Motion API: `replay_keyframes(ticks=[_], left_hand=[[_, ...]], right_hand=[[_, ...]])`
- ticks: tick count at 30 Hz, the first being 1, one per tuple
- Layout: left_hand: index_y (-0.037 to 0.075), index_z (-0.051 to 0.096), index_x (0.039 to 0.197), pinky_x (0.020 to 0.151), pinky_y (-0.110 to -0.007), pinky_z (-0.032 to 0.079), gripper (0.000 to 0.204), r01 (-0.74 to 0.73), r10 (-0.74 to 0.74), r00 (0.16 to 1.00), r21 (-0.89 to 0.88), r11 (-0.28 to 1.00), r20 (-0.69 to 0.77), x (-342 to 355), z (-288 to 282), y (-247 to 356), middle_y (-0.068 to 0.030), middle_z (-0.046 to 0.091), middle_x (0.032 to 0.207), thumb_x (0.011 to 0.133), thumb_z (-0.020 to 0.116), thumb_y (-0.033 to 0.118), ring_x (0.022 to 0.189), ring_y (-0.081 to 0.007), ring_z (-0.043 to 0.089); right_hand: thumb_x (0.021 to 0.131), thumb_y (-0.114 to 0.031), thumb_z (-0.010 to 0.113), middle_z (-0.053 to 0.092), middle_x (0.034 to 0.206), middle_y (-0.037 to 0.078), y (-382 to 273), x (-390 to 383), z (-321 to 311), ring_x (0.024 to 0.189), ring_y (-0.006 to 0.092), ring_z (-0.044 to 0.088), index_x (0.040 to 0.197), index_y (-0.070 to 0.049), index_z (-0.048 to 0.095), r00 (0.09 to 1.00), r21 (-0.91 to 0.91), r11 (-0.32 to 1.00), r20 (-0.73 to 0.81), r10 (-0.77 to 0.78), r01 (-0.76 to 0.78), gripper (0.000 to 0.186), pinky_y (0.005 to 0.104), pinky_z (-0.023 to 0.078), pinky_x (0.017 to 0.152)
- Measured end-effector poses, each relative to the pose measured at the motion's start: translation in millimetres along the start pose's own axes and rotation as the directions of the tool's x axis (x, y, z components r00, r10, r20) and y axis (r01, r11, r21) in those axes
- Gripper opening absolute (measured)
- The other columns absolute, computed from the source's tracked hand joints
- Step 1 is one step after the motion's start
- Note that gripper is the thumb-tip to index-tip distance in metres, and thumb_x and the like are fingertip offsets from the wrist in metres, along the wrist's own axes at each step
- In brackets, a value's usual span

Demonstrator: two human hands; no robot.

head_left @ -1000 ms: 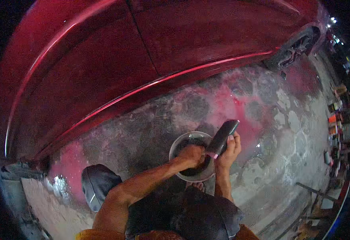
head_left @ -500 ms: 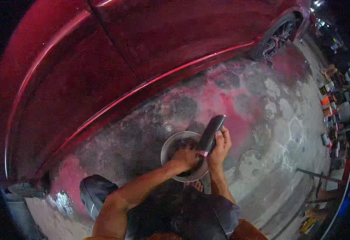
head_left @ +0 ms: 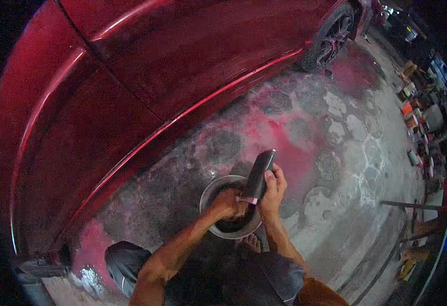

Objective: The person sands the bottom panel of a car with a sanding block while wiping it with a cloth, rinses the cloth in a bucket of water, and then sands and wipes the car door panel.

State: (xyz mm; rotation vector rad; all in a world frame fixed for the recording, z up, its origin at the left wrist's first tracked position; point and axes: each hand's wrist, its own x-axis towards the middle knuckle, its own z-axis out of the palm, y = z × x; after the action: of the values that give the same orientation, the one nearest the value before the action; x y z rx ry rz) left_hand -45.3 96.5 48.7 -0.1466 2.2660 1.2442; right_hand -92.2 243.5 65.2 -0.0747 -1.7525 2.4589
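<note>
My right hand [head_left: 272,196] is closed around a dark, slightly curved, flat oblong piece [head_left: 260,176] with a pale lower edge. Its kind I cannot make out. The thumb lies on the piece's right side, and the piece tilts over the right rim of a round metal bowl [head_left: 205,213]. Inside the bowl's outline, my left hand [head_left: 227,204] has its fingers curled, with the fingertips at the piece's lower end. Whatever those fingers hold is hidden. Dark contents show in the bowl, which sits between my knees above a bare foot [head_left: 252,241].
A red car [head_left: 131,97] spans the far and left side, with its wheel [head_left: 332,38] at the upper right. The concrete floor [head_left: 346,158] carries pink and whitish stains. Several containers and loose items [head_left: 420,120] line the right edge, near a dark metal frame [head_left: 412,205].
The view has shifted, so the car and floor sit differently. The dark piece stands slightly more upright in my right hand, and my left hand remains at the bowl.
</note>
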Motion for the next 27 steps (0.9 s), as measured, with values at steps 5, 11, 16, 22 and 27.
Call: replay_keyframes(ticks=[5,11,16,22,27], left_hand=[[0.002,0.071,0.112,0.083,-0.046,0.054,0.043,-0.12,0.111,0.991,0.115,0.986,0.08,-4.1,-19.8,3.3,-0.0218,0.074,0.103,0.083,0.072,0.033,0.096,-0.0372,0.071],[0.006,0.07,0.12,0.091,-0.043,0.053,0.052,-0.041,0.033,0.986,0.047,0.998,0.165,-7.4,-41.8,16.3,-0.0199,0.072,0.115,0.079,0.075,0.038,0.106,-0.0343,0.069],[0.008,0.069,0.126,0.096,-0.041,0.051,0.055,-0.034,-0.007,0.972,0.171,0.985,0.234,-14.6,-61.3,32.0,-0.0186,0.072,0.12,0.08,0.072,0.038,0.111,-0.0314,0.068],[0.002,0.07,0.115,0.083,-0.039,0.055,0.043,0.052,-0.072,0.977,0.102,0.993,0.201,-16.9,-63.4,35.4,-0.0131,0.074,0.1,0.081,0.072,0.029,0.093,-0.0219,0.068],[0.001,0.07,0.108,0.079,-0.037,0.053,0.039,0.026,-0.07,0.938,0.132,0.991,0.339,-16.4,-66.5,35.8,-0.0121,0.073,0.094,0.084,0.072,0.032,0.089,-0.0188,0.066]], right_hand=[[0.1,-0.021,0.055,0.065,0.093,0.008,-2.6,-0.4,0.1,0.076,0.0169,0.065,0.119,0.001,0.06,0.988,0.228,0.962,0.005,0.155,-0.152,0.029,0.0329,0.055,0.068],[0.099,-0.023,0.053,0.067,0.089,0.012,-9.3,1.1,4.7,0.07,0.0241,0.068,0.116,0.0,0.059,0.95,0.471,0.836,0.018,0.311,-0.282,0.029,0.0391,0.059,0.064],[0.099,-0.028,0.052,0.067,0.09,0.013,-16.5,4.4,-0.6,0.076,0.0261,0.069,0.113,-0.001,0.06,0.934,0.51,0.791,0.076,0.35,-0.338,0.032,0.0406,0.058,0.069],[0.099,-0.043,0.049,0.07,0.098,0.02,-24.9,9.3,-14.6,0.081,0.0323,0.069,0.117,0.0,0.061,0.863,0.687,0.57,0.175,0.474,-0.452,0.048,0.0435,0.057,0.074],[0.097,-0.046,0.05,0.069,0.096,0.019,-27.3,9.8,-18.0,0.078,0.0334,0.068,0.118,-0.002,0.061,0.843,0.706,0.549,0.129,0.522,-0.447,0.049,0.0447,0.057,0.072]])
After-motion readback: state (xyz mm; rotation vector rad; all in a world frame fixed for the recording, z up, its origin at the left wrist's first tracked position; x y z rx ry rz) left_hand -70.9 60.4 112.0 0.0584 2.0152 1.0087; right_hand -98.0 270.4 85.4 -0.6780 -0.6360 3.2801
